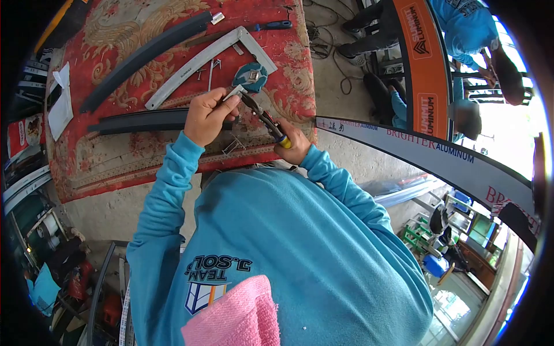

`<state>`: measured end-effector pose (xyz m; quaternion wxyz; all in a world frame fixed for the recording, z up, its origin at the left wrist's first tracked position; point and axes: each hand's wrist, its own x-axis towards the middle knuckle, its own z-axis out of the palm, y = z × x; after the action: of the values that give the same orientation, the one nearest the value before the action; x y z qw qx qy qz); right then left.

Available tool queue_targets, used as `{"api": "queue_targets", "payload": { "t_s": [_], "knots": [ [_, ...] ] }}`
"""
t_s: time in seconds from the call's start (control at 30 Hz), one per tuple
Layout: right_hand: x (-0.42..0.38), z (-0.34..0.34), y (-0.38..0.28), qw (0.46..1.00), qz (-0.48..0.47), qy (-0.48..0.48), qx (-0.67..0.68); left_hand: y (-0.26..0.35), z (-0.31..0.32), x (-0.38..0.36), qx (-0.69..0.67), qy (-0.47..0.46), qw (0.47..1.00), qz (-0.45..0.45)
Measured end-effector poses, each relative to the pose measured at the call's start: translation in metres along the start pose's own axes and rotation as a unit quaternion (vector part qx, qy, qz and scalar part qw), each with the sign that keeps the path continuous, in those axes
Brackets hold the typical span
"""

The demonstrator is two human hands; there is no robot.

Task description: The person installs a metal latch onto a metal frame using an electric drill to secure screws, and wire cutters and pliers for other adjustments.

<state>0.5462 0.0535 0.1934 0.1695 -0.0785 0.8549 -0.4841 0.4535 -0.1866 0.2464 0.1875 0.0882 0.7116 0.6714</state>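
My left hand pinches a small silver metal piece between thumb and fingers above the table. In my right hand is a pair of pliers with yellow-and-black handles, its dark jaws reaching up to the metal piece. Just beyond my hands lies a teal tape measure. A metal L-shaped square rests behind it. Beneath my left hand runs a dark metal profile, partly hidden by it. Small metal bits lie near the front edge.
The table has a worn red patterned cover. A long dark profile and a blue-handled screwdriver lie further back. White paper sits at the left edge. On the right are a printed banner strip and people in blue shirts.
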Motion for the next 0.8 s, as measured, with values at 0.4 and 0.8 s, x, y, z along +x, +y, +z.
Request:
{"api": "queue_targets", "payload": {
  "t_s": [0.4, 0.8],
  "knots": [
    [0.002, 0.023, 0.003, 0.995, -0.015, 0.102, -0.015, -0.001, -0.017, 0.026, -0.038, -0.101, 0.993, -0.038],
    [-0.015, 0.015, -0.005, 0.997, 0.036, 0.063, -0.028, 0.003, -0.010, 0.022, -0.046, -0.154, 0.983, -0.094]
  ]
}}
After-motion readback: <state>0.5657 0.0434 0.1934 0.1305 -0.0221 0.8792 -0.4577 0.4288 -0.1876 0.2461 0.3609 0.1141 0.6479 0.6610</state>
